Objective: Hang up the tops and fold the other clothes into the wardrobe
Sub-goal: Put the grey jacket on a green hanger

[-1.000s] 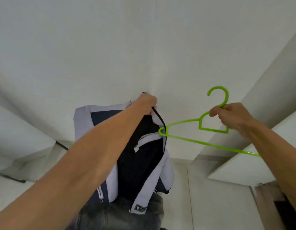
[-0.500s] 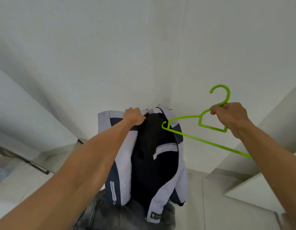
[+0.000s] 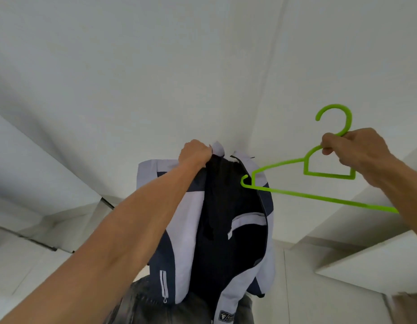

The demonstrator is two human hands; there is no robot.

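A navy and pale lilac zip jacket (image 3: 226, 225) hangs open in front of me, its dark lining facing me. My left hand (image 3: 196, 152) grips it at the collar and holds it up. My right hand (image 3: 353, 150) holds a bright green plastic hanger (image 3: 319, 174) just below its hook. The hanger's left tip lies inside the jacket's opening near the right shoulder. Its right end runs behind my right forearm.
White wardrobe panels rise behind the jacket. A white shelf edge (image 3: 371, 263) juts in at the lower right, and another white surface (image 3: 27, 260) lies at the lower left. Grey denim (image 3: 156, 305) is bunched below the jacket at the bottom.
The jacket has shifted right and turned open towards me. The hanger's left tip has moved against the jacket's right shoulder. My left hand keeps its hold on the collar.
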